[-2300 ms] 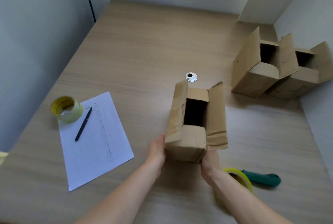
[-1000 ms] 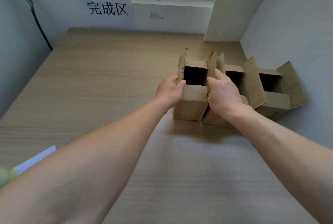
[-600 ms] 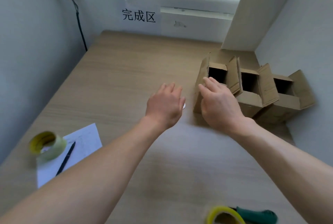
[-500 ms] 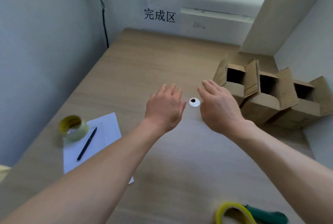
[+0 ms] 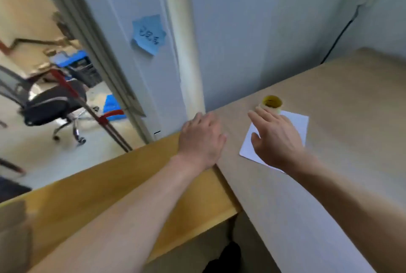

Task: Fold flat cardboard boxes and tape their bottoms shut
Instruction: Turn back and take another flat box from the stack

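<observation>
A: Swung hard left since half a second ago. Lost from view: the three folded brown cardboard boxes, lined up then at the far right. Now in view instead: a doorway, a black office chair (image 5: pixel 50 105) beyond it, and a blue sticky note (image 5: pixel 149 34) on the white frame.

B: And the hands?

A: Both empty, clamped on nothing. Left hand (image 5: pixel 201 140) flat, fingers straight and close together, over the junction of the pale wood-grain table (image 5: pixel 340 101) and an adjoining yellow wooden ledge (image 5: pixel 105 193). Cannot tell whether touching or just above. Right hand (image 5: pixel 274 140) loose, fingers straight and slightly apart, above the white sheet of paper (image 5: pixel 296 125), with fingertips near the yellowish roll of clear tape (image 5: pixel 271 103) but apart from it.

B: Which step, then?

A: Between boxes, most likely. Last box parked with the others, next flat blank not yet in hand.

B: Any cardboard on show?

A: Only a blurred brown cardboard-looking shape (image 5: pixel 13 231) at the bottom left edge of the view, by the near end of the ledge. Possibly the flat stock, but too smeared to say.

B: Next move?

A: Probably a reach down and left for a single flat blank. Calls for both hands on its edges, peeling off one sheet only, lifting clear of the ledge, then back over the table for squaring open. Tape close by for the bottom seam afterwards.
</observation>
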A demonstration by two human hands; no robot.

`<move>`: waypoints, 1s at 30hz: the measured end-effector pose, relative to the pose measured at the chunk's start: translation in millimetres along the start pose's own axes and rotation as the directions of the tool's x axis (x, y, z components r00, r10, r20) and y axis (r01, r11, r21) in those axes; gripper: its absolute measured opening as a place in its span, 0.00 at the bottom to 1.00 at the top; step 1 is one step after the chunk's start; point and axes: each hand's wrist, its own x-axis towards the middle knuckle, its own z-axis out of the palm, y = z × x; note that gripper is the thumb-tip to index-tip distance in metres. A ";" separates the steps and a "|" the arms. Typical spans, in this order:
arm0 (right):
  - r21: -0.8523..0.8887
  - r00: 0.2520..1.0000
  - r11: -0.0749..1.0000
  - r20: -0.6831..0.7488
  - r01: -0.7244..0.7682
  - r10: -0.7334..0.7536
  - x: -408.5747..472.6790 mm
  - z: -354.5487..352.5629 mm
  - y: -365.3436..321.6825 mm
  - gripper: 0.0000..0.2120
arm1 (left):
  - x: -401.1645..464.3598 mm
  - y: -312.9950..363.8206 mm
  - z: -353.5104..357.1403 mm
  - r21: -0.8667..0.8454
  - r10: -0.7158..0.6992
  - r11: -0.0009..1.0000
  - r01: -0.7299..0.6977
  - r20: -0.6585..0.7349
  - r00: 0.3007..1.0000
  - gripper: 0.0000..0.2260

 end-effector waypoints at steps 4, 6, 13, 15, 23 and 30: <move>0.082 0.980 0.980 0.065 0.183 -0.188 12.2 22.0 -115.4 0.25 | -100.9 -94.4 -21.4 0.016 -0.284 0.959 0.284 -0.012 0.959 0.21; 0.103 0.957 0.959 0.100 0.263 -0.273 13.7 31.8 -172.5 0.28 | -153.6 -136.3 -28.6 -0.022 -0.405 0.914 0.404 -0.033 0.914 0.21; 0.147 0.870 0.874 0.115 0.463 -0.480 11.1 71.7 -365.1 0.28 | -309.1 -268.0 -32.3 -0.040 -0.672 0.740 0.671 -0.013 0.740 0.22; 0.168 0.842 0.849 0.129 0.502 -0.523 11.1 90.1 -421.1 0.29 | -349.8 -306.8 -28.1 -0.046 -0.714 0.699 0.713 -0.004 0.700 0.22; 0.281 0.763 0.816 0.296 0.505 -0.574 -0.2 176.8 -613.2 0.28 | -477.5 -447.6 -8.9 -0.004 -0.765 0.643 0.766 0.031 0.643 0.23; 0.214 0.731 0.895 0.518 0.392 -0.444 -15.3 220.3 -663.7 0.37 | -534.8 -507.7 17.1 0.046 -0.817 0.548 0.835 0.241 0.523 0.30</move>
